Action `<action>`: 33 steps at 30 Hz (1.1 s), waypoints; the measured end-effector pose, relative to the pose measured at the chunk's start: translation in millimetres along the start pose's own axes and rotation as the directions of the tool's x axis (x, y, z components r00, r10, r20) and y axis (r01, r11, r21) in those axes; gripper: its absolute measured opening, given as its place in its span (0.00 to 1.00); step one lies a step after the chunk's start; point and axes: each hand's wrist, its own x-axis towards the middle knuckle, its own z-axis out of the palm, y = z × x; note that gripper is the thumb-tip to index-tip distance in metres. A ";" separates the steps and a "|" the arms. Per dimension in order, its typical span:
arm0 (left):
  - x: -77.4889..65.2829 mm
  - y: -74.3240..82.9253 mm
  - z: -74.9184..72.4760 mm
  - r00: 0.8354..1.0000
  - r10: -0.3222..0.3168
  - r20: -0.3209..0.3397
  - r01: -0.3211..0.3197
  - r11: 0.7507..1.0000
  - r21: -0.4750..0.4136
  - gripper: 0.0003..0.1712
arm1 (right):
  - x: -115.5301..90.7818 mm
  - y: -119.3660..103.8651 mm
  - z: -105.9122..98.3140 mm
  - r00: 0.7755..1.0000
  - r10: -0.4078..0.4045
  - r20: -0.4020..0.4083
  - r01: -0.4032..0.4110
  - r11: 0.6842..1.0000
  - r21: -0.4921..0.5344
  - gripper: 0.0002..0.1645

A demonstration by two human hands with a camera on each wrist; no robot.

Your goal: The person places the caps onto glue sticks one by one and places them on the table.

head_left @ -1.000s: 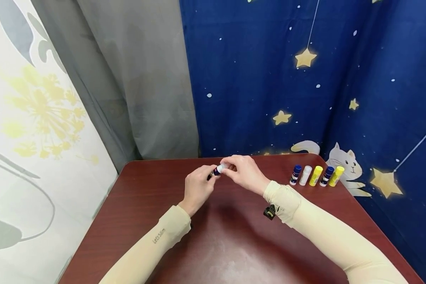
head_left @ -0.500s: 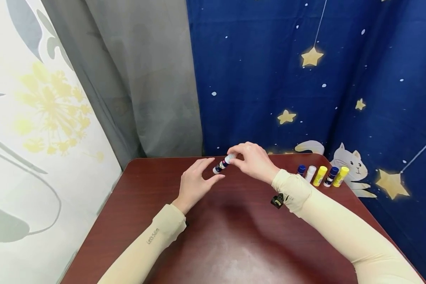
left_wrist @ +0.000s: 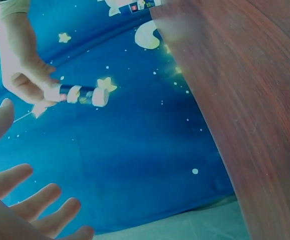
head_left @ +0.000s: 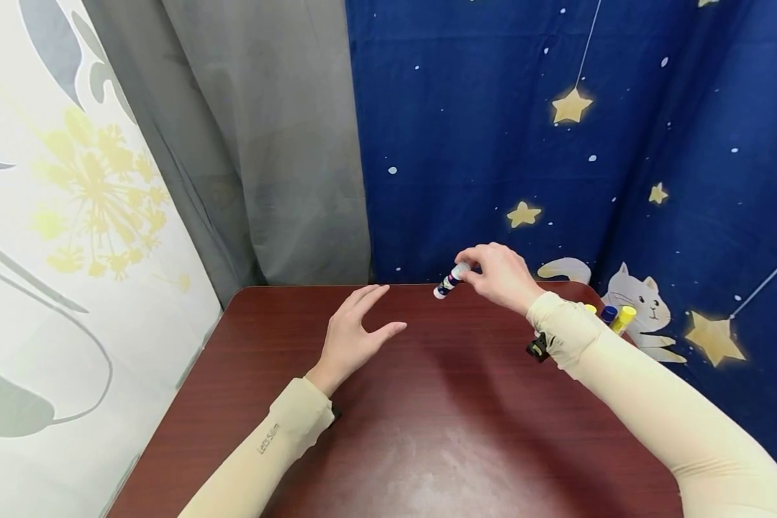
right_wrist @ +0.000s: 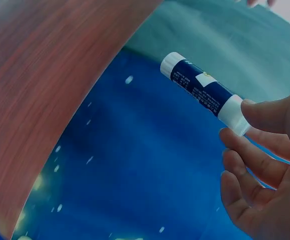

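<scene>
My right hand [head_left: 501, 277] pinches a glue stick [head_left: 448, 282] by its white end, between thumb and fingers. The stick has a dark blue label and is tilted in the air near the table's far edge. Up close in the right wrist view, the glue stick [right_wrist: 200, 87] shows white at both ends and small print on the label. My left hand [head_left: 350, 338] is over the table to the left, thumb and fingers spread with nothing between them. In the left wrist view the left hand's fingers [left_wrist: 37, 202] are apart from the glue stick [left_wrist: 87, 95].
At the right of the reddish-brown table [head_left: 395, 432] stand other glue sticks, partly hidden behind my right sleeve. A yellow one [head_left: 624, 321] and a dark blue cap [head_left: 609, 314] show. A blue starry curtain [head_left: 453, 144] hangs behind the far edge.
My left hand has let go of the glue stick and spread its fingers. The right hand has carried the stick up and right, and its arm now covers more of the row.
</scene>
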 end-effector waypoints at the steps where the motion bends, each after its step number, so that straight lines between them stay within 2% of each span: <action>1: -0.5 0.3 -0.3 1.000 -0.004 -0.003 0.004 1.000 -0.007 0.41 | -0.1 5.3 -0.5 1.000 0.011 0.012 -0.011 1.000 -0.016 0.11; 10: -6.0 -0.3 -1.6 1.000 0.002 -0.021 -0.003 0.999 -0.039 0.40 | -3.7 56.1 -0.4 0.993 0.087 0.085 -0.075 0.987 -0.139 0.14; 14: -6.6 -0.7 -3.4 0.999 0.012 -0.034 -0.013 0.999 -0.044 0.40 | -7.7 74.6 -0.6 0.989 0.106 0.107 -0.088 0.983 -0.160 0.15; 26: -10.4 -2.1 -3.0 0.999 0.003 -0.033 -0.005 0.998 -0.069 0.40 | -24.3 116.6 3.4 0.977 0.124 0.171 -0.088 0.975 -0.202 0.13; 33: -8.8 -3.8 -2.5 1.000 0.000 -0.018 -0.001 0.998 -0.064 0.41 | -39.1 134.0 14.6 0.971 0.129 0.200 -0.080 0.968 -0.237 0.14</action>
